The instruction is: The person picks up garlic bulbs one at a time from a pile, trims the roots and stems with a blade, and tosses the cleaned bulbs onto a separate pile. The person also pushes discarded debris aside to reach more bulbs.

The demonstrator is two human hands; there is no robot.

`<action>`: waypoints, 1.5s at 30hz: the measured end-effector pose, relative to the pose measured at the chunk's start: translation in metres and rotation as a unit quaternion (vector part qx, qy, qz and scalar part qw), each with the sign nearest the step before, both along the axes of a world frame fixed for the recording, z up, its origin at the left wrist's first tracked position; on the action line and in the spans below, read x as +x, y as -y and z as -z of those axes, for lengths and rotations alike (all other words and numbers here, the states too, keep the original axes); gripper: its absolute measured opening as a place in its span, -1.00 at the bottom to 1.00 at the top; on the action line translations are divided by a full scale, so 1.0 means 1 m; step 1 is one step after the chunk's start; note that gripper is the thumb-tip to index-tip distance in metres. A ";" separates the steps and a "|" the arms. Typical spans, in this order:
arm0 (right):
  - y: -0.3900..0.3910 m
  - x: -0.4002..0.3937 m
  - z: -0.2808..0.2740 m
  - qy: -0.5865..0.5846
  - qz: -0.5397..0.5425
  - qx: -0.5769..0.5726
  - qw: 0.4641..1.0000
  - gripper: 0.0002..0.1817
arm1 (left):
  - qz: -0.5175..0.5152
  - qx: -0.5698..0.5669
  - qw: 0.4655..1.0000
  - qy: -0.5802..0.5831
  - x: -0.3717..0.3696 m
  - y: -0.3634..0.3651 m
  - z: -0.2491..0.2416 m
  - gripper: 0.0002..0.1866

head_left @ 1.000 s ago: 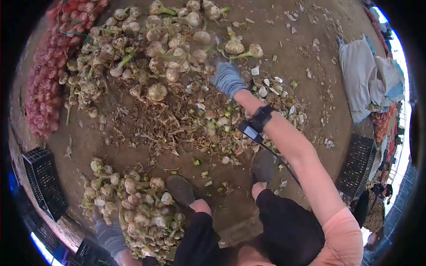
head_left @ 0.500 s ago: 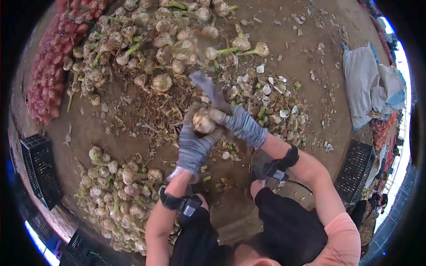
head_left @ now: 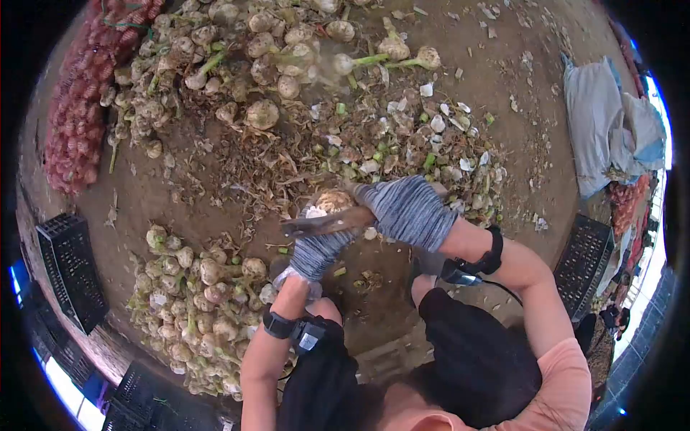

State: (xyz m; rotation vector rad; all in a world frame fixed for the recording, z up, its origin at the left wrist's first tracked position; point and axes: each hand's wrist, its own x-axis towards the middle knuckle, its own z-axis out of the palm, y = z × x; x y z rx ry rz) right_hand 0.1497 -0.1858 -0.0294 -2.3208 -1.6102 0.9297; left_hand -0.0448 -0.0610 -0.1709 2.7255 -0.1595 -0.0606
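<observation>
In the head view my left hand (head_left: 318, 253), in a grey knit glove, is closed around a garlic bulb (head_left: 335, 200) whose rooty side shows above the fingers. A worn, brownish knife (head_left: 316, 225) lies across the near side of the bulb, its blade toward the left. My right hand (head_left: 415, 210), also gloved, grips this knife at its right end; the glove hides part of the handle. Where exactly the edge meets the bulb is hard to make out. Beneath both hands the ground holds dry skins, roots and cut stem pieces (head_left: 374, 147).
One heap of garlic (head_left: 205, 287) lies at near left, another with stems (head_left: 269, 50) at the far side. Red mesh sacks (head_left: 75, 136) stand left. Black crates (head_left: 70, 269) flank both sides, and a pale woven sack (head_left: 591, 126) rests at right.
The knife has swung from pointing away above the bulb to lying crosswise on its near side. My right hand has turned and moved right and nearer; the bulb has shifted slightly.
</observation>
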 end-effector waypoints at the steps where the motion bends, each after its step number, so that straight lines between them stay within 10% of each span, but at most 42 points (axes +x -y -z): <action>1: 0.002 0.000 0.006 -0.001 0.002 0.000 1.000 -0.84 | -0.056 -0.121 0.991 -0.028 0.010 0.006 -0.015 -0.55; 6: 0.010 0.002 0.018 0.016 -0.001 0.018 1.000 -0.84 | -0.314 -0.671 0.650 -0.168 0.038 0.021 -0.052 -0.51; 7: 0.021 0.003 0.034 0.010 0.002 0.016 1.000 -0.84 | -0.305 -0.791 0.501 -0.176 0.032 0.023 -0.052 -0.50; 8: 0.038 0.014 0.063 0.007 0.059 -0.029 0.998 -0.83 | -0.246 -0.952 0.092 -0.155 0.022 0.024 -0.052 -0.48; 9: 0.051 0.026 0.077 0.009 0.115 -0.069 0.991 -0.82 | -0.167 -0.960 -0.174 -0.142 0.011 0.022 -0.057 -0.46; 10: 0.061 0.031 0.073 0.014 0.120 -0.063 0.991 -0.82 | -0.165 -0.971 0.126 -0.119 0.009 0.015 -0.052 -0.45; 11: 0.074 0.031 0.065 0.033 0.155 -0.027 0.987 -0.79 | -0.163 -0.972 0.126 -0.117 0.019 0.010 -0.053 -0.45; 13: 0.076 0.024 0.055 0.043 0.172 0.003 0.984 -0.76 | -0.387 -0.719 0.555 -0.157 0.034 0.009 -0.063 -0.41; 15: 0.058 0.025 0.047 -0.027 0.215 0.020 0.976 -0.69 | -0.350 -0.733 0.563 -0.150 0.047 0.004 -0.096 -0.59; 17: 0.061 0.017 0.079 -0.112 0.238 0.039 0.964 -0.64 | -0.185 -0.439 0.877 -0.055 0.047 0.001 -0.101 -0.76; 19: 0.054 0.008 0.087 -0.271 0.254 0.041 0.928 -0.62 | -0.248 -0.490 0.824 -0.138 0.047 0.001 -0.101 -0.81; 21: 0.025 0.003 0.064 -0.229 0.225 0.029 0.947 -0.60 | -0.109 -0.274 0.948 -0.123 0.052 -0.003 -0.100 -0.80; 25: 0.004 0.007 0.048 -0.198 0.178 -0.010 0.964 -0.58 | -0.083 -0.411 0.908 -0.008 0.053 0.003 -0.091 -0.76; 28: 0.046 0.017 0.082 -0.174 0.179 -0.117 0.961 -0.57 | -0.359 -0.681 0.639 0.016 0.041 0.001 -0.102 -0.79; 31: 0.054 0.030 0.081 -0.174 0.220 -0.130 0.951 -0.58 | -0.313 -0.735 0.598 0.060 0.023 -0.028 -0.116 -0.68; 33: 0.042 0.047 0.081 -0.156 0.313 -0.005 0.937 -0.58 | -0.493 -0.439 0.751 -0.008 -0.015 -0.052 -0.121 -0.67; 35: 0.007 0.072 0.077 -0.148 0.390 0.057 0.907 -0.58 | -0.538 -0.386 0.746 -0.067 -0.026 -0.086 -0.163 -0.78; 39: -0.047 0.121 0.096 -0.061 0.428 0.172 0.885 -0.58 | -0.595 0.113 0.763 -0.225 -0.093 -0.130 -0.198 -0.54; 43: -0.076 0.157 0.114 0.132 0.338 0.154 0.919 -0.63 | -0.579 0.185 0.778 -0.160 -0.116 -0.133 -0.194 -0.54; 45: -0.079 0.159 0.115 0.116 0.327 0.063 0.936 -0.64 | -0.551 -0.068 0.826 -0.099 -0.080 -0.112 -0.189 -0.51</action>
